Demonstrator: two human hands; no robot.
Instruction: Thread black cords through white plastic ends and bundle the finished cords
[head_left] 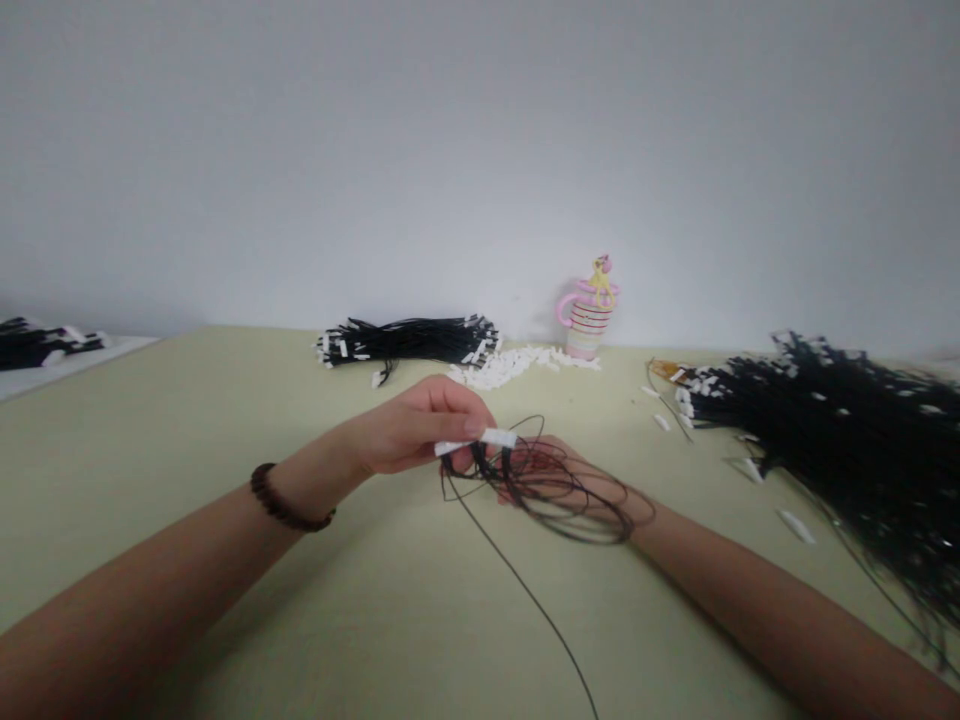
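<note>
Left fingers [448, 405] on white tag [480, 441]

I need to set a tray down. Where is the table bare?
Bare: the wide stretch left of the left hand, out to the tied cord bundle. Near middle: only one trailing cord crosses. Crowded: the right side, with the loose cord heap and scattered white pieces.

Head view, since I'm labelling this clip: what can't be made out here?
Right hand: head view, mostly covered by the coiled black cord; grip unclear.
White tag pinched by the left hand: head view, too small and blurred to read.
Pile of black cords: head view, blurred, cut off by the right edge.
Black bundle: head view, cut off by the left edge.
</note>
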